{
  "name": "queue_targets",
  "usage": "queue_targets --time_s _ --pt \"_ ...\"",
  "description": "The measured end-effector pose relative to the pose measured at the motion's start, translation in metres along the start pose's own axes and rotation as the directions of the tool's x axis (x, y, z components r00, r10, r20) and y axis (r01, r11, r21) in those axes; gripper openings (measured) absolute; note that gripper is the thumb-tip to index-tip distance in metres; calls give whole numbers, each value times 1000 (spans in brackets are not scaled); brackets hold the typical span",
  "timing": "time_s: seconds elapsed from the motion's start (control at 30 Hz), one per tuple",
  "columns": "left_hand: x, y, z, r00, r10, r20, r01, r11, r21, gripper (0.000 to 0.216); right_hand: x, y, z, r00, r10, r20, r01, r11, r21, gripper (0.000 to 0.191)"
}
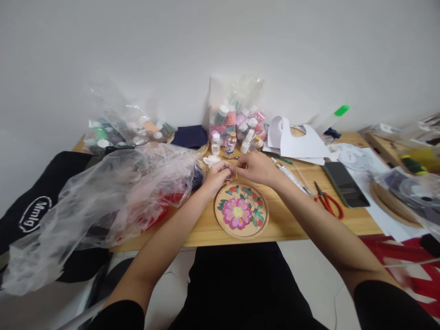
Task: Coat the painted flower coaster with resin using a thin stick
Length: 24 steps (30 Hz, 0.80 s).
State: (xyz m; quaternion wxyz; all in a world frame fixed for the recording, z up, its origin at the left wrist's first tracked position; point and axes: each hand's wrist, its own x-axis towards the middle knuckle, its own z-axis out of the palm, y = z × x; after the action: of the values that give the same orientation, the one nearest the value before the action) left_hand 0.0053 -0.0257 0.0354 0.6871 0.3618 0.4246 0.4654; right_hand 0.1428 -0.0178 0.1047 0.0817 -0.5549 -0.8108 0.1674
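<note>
Both my hands meet just above the top edge of a round wooden disc [222,219], which bears a pink flower with green leaves and red buds. My left hand [220,176] is closed, its thumb and fingers pinched around something small that I cannot make out. Close beside it, my right hand [256,167] is also pinched, fingertips almost touching the left. A thin yellowish strand or stick [235,173] shows between the fingertips; its kind is unclear. Behind the hands stand a white-capped bottle [216,144] and a small cork-topped bottle [230,143]. Crumpled white tissue [211,160] lies by my left hand.
Clear plastic sheeting [103,183] covers the table's left side. Bags of small colourful jars [223,117] lean on the wall. To the right lie a white tube [290,176], red-handled pliers [328,201], a phone [346,184] and cut white paper [299,145].
</note>
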Motion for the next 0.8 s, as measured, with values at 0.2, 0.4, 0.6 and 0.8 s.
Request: queue_targets --time_s 0.2,0.4,0.6,0.8 --pt "-2 3 0 1000 -28 -11 28 1000 -3 9 -4 8 -7 998 -64 28 62 994 94 28" --pt "-3 6 1 999 -40 -23 40 999 -6 10 -29 25 -16 999 26 38 -33 975 220 31" --pt "-2 6 0 999 -36 -25 36 999 0 10 -63 53 3 995 101 8 -98 938 331 39" --pt "0 7 -1 998 -36 -44 37 999 13 10 -107 69 32 896 407 -177 -324 873 364 35"
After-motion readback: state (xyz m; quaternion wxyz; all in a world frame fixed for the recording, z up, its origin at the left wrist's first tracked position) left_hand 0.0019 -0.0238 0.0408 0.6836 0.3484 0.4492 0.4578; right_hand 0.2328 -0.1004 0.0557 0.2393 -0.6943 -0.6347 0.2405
